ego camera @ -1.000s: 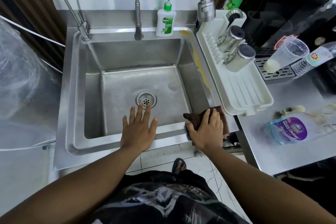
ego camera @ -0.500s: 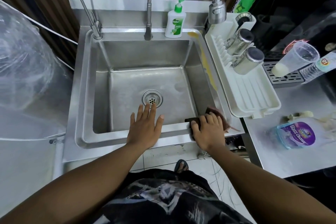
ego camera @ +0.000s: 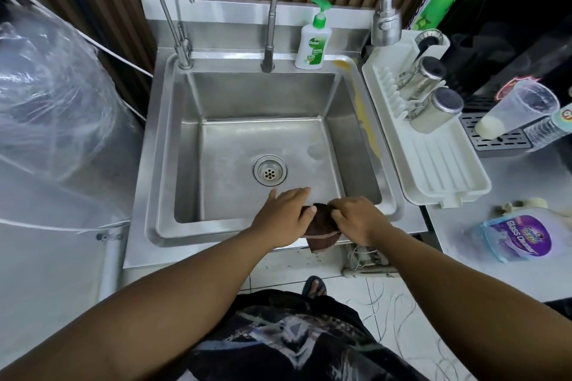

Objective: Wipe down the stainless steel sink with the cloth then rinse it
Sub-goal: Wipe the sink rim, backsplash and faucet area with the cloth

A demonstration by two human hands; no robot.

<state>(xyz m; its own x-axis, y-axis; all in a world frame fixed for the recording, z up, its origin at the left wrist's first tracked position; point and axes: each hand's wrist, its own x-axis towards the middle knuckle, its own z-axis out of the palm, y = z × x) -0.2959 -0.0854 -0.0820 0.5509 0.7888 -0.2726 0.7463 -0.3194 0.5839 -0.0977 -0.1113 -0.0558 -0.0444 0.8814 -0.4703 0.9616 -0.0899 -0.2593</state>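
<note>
Both hands — left hand (ego camera: 283, 216) and right hand (ego camera: 356, 219) — each close a grip on the brown cloth (ego camera: 320, 233) over the sink (ego camera: 164, 145) front rim; wiping seems not yet begun — next, press cloth into the basin.

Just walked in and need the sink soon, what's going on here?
A person stands at the sink with both hands on a brown cloth at its front rim. The left hand and right hand each grip it. The basin looks dry, and no water runs from the faucet.
</note>
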